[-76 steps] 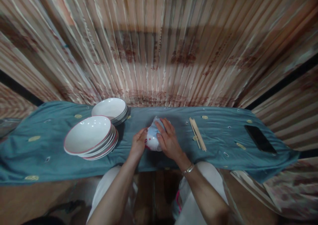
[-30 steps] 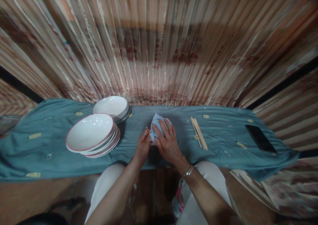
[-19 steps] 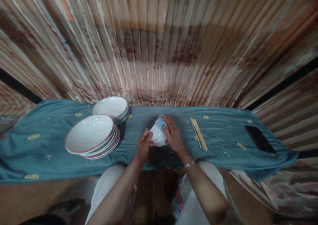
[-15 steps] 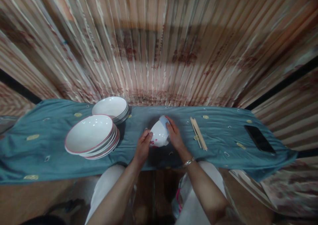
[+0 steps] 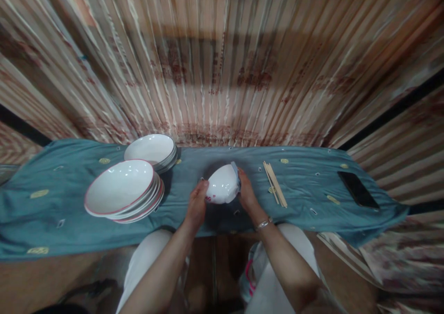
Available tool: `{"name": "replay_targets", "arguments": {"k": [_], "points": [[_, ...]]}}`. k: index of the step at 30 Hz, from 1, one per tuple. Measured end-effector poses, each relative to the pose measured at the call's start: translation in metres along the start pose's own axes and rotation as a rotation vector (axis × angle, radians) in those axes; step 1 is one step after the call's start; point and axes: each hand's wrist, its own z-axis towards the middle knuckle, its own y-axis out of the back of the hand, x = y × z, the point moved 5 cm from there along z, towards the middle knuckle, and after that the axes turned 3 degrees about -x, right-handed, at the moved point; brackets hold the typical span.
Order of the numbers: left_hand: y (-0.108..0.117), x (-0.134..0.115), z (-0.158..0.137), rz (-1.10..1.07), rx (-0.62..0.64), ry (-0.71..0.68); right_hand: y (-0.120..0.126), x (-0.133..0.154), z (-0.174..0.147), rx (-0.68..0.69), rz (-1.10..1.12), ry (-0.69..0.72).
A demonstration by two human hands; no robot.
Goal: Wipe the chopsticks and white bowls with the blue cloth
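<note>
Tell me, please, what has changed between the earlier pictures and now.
The right hand has moved the blue cloth from across the white bowl to its right edge; the left hand still holds the bowl. The front bowls, rear bowls, sticks and phone stayed put.

A pleated beige curtain [image 5: 204,101] with red print hung behind the teal-draped table [image 5: 301,184]; brown floor [image 5: 52,281] lay below.

Tilted white bowl [image 5: 222,184] with red marks, blue cloth [image 5: 235,170] at right edge
</note>
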Motion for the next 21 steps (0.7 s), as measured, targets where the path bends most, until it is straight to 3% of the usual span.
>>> {"name": "replay_targets", "arguments": {"k": [3, 5, 10, 14, 21], "points": [[0.003, 0.007, 0.004, 0.01, 0.025, -0.011, 0.006, 0.008, 0.002, -0.063, 0.014, -0.105], [0.008, 0.009, 0.008, 0.037, 0.017, -0.032, 0.008, 0.019, 0.003, -0.056, -0.049, -0.079], [0.016, -0.001, 0.014, 0.072, 0.017, -0.055, 0.002, 0.048, -0.005, 0.017, -0.243, 0.109], [0.015, -0.012, 0.011, 0.055, -0.017, -0.038, -0.015, 0.067, -0.022, 0.149, -0.411, 0.301], [0.012, -0.01, 0.009, 0.031, -0.001, 0.011, -0.036, 0.09, -0.052, 0.293, -0.76, 0.581]]}}
